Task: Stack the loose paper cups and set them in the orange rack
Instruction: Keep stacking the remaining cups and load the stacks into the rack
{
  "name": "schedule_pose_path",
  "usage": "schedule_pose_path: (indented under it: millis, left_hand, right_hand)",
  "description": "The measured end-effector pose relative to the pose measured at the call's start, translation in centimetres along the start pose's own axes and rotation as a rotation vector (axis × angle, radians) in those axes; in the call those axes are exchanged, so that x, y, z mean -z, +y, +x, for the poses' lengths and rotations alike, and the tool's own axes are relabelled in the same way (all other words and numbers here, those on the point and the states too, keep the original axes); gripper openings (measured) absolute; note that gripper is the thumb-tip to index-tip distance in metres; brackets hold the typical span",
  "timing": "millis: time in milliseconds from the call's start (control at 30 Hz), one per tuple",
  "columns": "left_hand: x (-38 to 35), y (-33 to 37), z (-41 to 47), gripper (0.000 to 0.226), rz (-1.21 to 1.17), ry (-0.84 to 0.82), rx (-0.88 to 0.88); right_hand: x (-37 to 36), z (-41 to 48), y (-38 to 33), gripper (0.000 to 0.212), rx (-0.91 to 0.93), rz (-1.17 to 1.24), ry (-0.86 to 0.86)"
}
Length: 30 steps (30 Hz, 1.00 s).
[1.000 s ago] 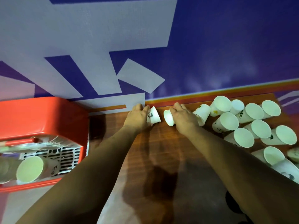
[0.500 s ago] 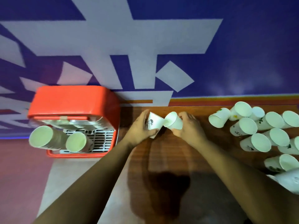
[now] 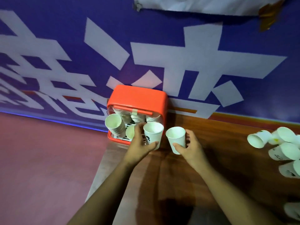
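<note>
My left hand (image 3: 139, 146) grips a white paper cup (image 3: 153, 134) with a dark print, mouth up, right in front of the orange rack (image 3: 138, 98). My right hand (image 3: 189, 147) holds a second white cup (image 3: 176, 138) upright beside it; the two cups stand apart. The rack stands at the table's left end against the wall. Stacks of cups (image 3: 114, 125) lie inside it with their mouths toward me. Several loose cups (image 3: 259, 138) lie on their sides at the right of the wooden table (image 3: 219, 151).
A purple banner with large white characters (image 3: 162, 62) covers the wall behind the table. To the left of the table edge is a reddish floor (image 3: 48, 159). The loose cups reach to the right frame edge.
Both hands lifted their cups off the table and turned them mouth up. They moved left toward the rack. The view swung left, so the cup pile is now at the far right.
</note>
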<state>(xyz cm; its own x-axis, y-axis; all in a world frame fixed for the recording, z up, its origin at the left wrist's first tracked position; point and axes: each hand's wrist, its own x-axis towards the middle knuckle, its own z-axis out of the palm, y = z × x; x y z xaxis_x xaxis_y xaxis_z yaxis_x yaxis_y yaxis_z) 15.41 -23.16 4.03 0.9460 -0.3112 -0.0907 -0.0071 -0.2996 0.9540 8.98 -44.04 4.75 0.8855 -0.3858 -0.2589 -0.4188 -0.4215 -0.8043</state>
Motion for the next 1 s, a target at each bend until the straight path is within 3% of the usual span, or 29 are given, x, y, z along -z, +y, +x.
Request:
schedule_pose_path:
  millis: [200,433,767,900,1000]
  left_hand:
    - [4.0,-0.7,-0.5,0.08,-0.013,0.285,-0.034]
    - [3.1,-2.8,0.7,0.08,0.076,0.476,0.056]
    - [2.3,-6.7,0.7,0.093,0.292,0.375,0.123]
    - [3.4,-5.7,-0.7,0.063,0.27,0.436,0.022]
    - [5.0,-3.9,-1.1,0.046,0.101,0.367,-0.05]
  right_hand:
    - [-4.1,-0.6,-2.6,0.071,0.011,0.021,-0.045]
    - [-5.5,-0.6,-2.9,0.069,0.009,0.017,-0.04]
    - [-7.2,0.6,-3.2,0.071,0.016,0.029,-0.078]
    - [-8.6,1.5,-4.5,0.072,0.072,0.099,-0.1]
    - [-10.0,2.5,-5.7,0.07,0.132,0.164,-0.151]
